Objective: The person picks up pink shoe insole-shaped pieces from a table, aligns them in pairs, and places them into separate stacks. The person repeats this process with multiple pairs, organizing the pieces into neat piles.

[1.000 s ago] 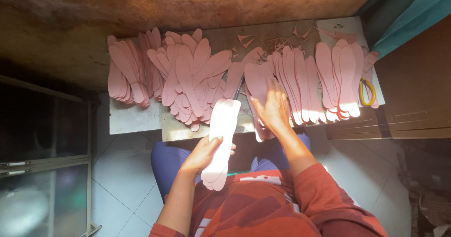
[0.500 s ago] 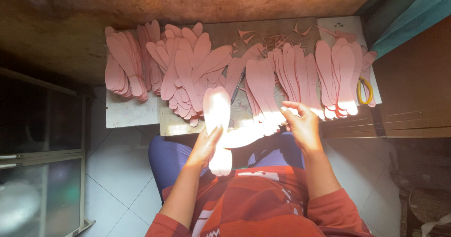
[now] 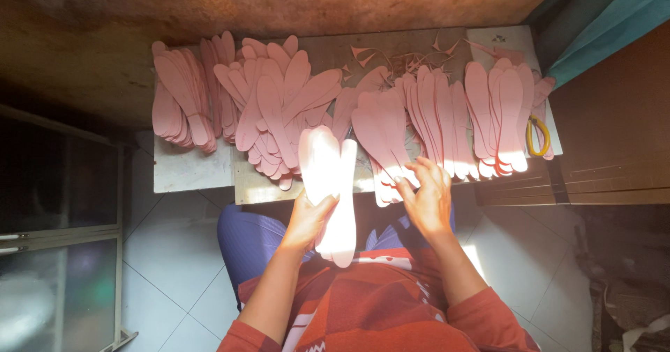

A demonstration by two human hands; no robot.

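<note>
While the left hand [image 3: 307,219] is clamped around a small stack of pale pink insole cut-outs [image 3: 329,184], the right hand [image 3: 427,200] rests with fingers spread and slightly curled on the near end of another pile of pink insoles [image 3: 382,132]; whether those fingers have actually pinched a piece I cannot tell. Taking the held stack as the landmark, its long axis runs away from the body, heel ends down over the lap and toe ends up over the near edge of the workbench [image 3: 192,174], lit almost white by the sun. The pile under the right hand lies just to the right of that stack, near but apart from it, and its pieces run roughly parallel to it, leaning a little to the left at the far end. Of the two hands, the right is plainly the nearer to that pile. Farther to the left of the held stack lies a fanned heap of insoles [image 3: 276,107], well apart from both hands. Far to the right, beyond more rows, a yellow rubber band [image 3: 536,135] lies at the bench's end.
</note>
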